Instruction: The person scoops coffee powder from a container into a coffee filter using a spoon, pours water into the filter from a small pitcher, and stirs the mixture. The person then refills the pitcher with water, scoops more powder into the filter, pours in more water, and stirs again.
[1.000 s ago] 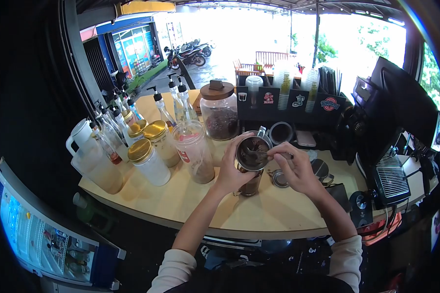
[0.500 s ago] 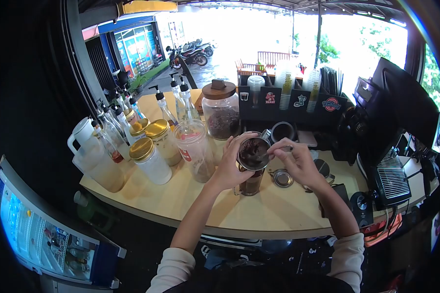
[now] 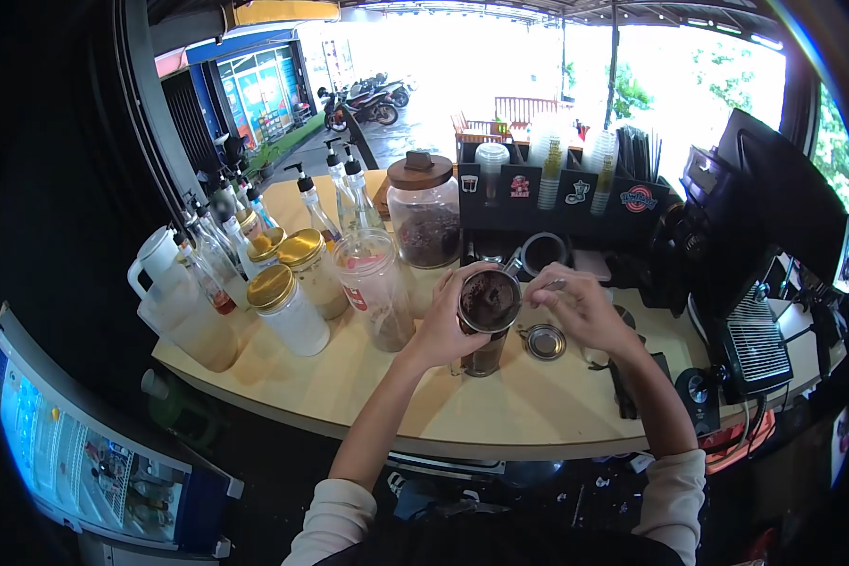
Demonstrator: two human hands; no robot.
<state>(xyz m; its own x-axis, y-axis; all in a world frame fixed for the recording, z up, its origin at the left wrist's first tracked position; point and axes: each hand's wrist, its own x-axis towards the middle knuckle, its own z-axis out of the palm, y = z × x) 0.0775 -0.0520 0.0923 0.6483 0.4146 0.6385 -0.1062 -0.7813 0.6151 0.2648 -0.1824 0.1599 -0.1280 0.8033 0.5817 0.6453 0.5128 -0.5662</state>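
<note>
My left hand (image 3: pixel 445 319) is wrapped round a round metal strainer cup (image 3: pixel 490 300), tilted so that its opening faces me. Dark brown, wet-looking matter lies inside it. Just below stands a glass mug (image 3: pixel 484 357) with dark brown contents, partly hidden by the cup and hand; whether the two touch I cannot tell. At the cup's right rim, my right hand (image 3: pixel 580 307) has its fingers pinched round a thin spoon-like utensil (image 3: pixel 557 284), mostly hidden. A small round metal lid (image 3: pixel 544 342) lies on the counter beside the mug.
Left on the wooden counter (image 3: pixel 424 415) stand gold-lidded jars (image 3: pixel 272 288), a clear tub (image 3: pixel 368 269), pump bottles (image 3: pixel 316 203) and a pitcher (image 3: pixel 184 311). Behind are a wooden-lidded jar (image 3: pixel 424 217) and a black cup rack (image 3: pixel 575 226). A coffee machine (image 3: pixel 759 344) stands right.
My right hand has drawn slightly right, away from the strainer cup's opening, with its fingers still pinched. The left hand keeps the cup in nearly the same place.
</note>
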